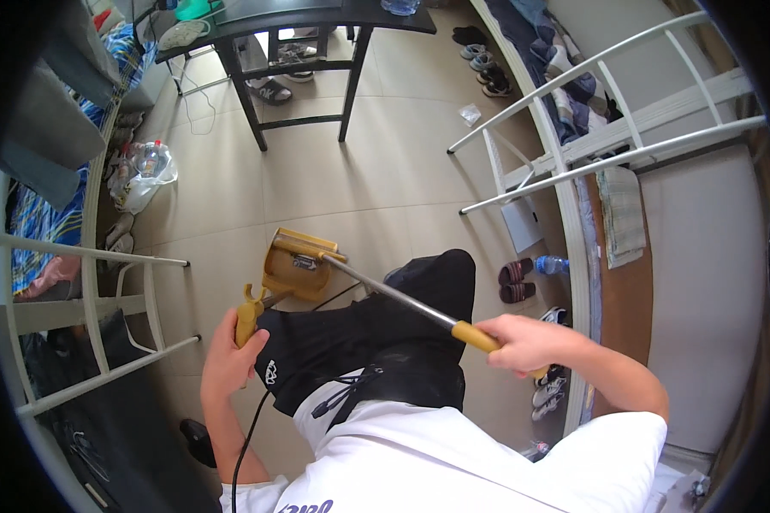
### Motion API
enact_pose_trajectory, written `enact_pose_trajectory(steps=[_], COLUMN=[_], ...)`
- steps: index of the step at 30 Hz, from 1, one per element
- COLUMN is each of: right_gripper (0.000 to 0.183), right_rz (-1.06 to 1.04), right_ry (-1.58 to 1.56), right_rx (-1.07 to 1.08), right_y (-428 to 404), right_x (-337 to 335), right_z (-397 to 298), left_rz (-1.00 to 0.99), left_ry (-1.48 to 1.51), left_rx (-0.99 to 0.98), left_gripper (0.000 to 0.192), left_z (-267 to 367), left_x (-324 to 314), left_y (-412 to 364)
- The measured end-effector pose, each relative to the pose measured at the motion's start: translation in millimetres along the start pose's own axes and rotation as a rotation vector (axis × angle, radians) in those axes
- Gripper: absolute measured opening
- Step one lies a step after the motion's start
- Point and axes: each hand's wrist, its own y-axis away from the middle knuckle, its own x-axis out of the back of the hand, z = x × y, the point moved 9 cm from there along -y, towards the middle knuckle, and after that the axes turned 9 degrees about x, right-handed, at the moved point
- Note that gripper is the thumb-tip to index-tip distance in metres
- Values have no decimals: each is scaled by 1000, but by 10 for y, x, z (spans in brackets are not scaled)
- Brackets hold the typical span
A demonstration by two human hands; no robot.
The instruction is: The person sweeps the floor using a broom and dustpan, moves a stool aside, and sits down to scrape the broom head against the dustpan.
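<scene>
A yellow dustpan point(297, 266) with a raised rim rests near the floor in front of me. My left hand point(231, 356) is closed around the yellow grip of its metal handle, which ends in a hook-shaped clip. In my right hand point(520, 343) is the yellow grip of a broom point(391, 292) with a metal pole. The pole slants across my right leg, and its yellow head lies at the dustpan's far edge. Whether the broom head touches the pan's inside, I cannot tell. My bent legs in black trousers hide part of the floor.
Ahead stands a black table point(263, 19). Bunk beds with white ladders point(590, 170) flank both sides. A plastic bag of bottles point(144, 173) sits at left. At right lie striped slippers point(516, 281), a water bottle point(552, 265), shoes and a crumpled clear wrapper point(470, 115). A black cable hangs near my left arm.
</scene>
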Motion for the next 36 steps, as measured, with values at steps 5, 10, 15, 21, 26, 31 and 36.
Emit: enact_pose_trajectory(steps=[5,10,15,21,26,31,36], right_gripper=[49,20,12,19,17,24,35], right_rz=[217,480,596,432,252,50,25], right_ry=[-253,-239,-153,-156,-137,-33,-196], right_rx=[-1,14,-60,-108,-44,34,79], right_y=[237,-50,-978,-979,-594,-294,7], right_x=[452,1026,1463,764,256,-237,-193], right_z=[503,954,1303,837,801,453,500], left_rz=[-28,-108,-149,-137,-151,-141,-130], left_ry=[30,-12,-74,-141,-131,-123,-113], left_rx=[-28,-14,-7,17,7,-11,-50], left_gripper=[18,16,22,22,23,23,16], left_z=[-71,-56,46,83,167,199,210], left_x=[5,-107,-246,-276,-293,-318,-289], left_y=[39,68,-17,-202,-237,-264,-247])
